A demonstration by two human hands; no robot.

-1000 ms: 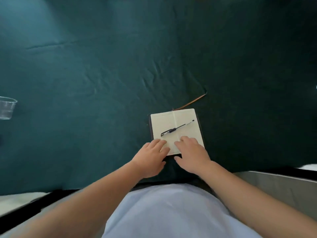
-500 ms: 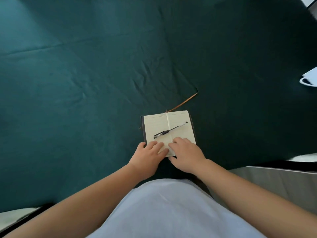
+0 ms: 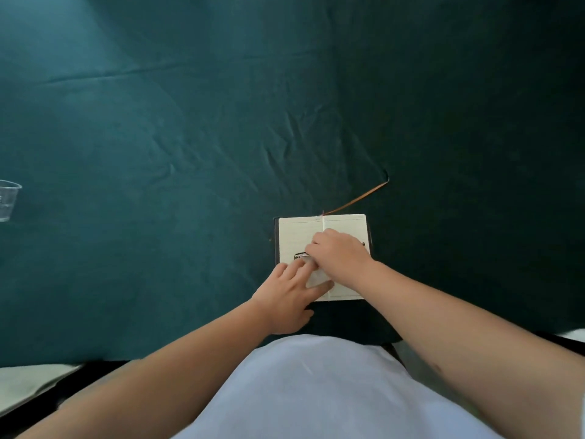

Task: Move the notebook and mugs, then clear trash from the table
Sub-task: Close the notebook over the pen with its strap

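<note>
An open notebook (image 3: 299, 234) with lined cream pages lies on the green tablecloth near the front edge. A black pen (image 3: 301, 255) lies across it, mostly hidden under my right hand (image 3: 340, 251), whose fingers close over the pen. My left hand (image 3: 289, 293) rests flat on the lower left page, fingers spread. An orange ribbon bookmark (image 3: 357, 199) trails from the notebook's top toward the upper right.
A clear plastic cup (image 3: 8, 199) stands at the far left edge of view. The dark green cloth (image 3: 190, 153) covers the table, wrinkled around the middle. My light shirt fills the bottom of the view.
My right hand has moved up from the notebook's lower edge onto the pen and curled over it. My left hand stays on the lower left page. The view shifted, bringing the cup back in.
</note>
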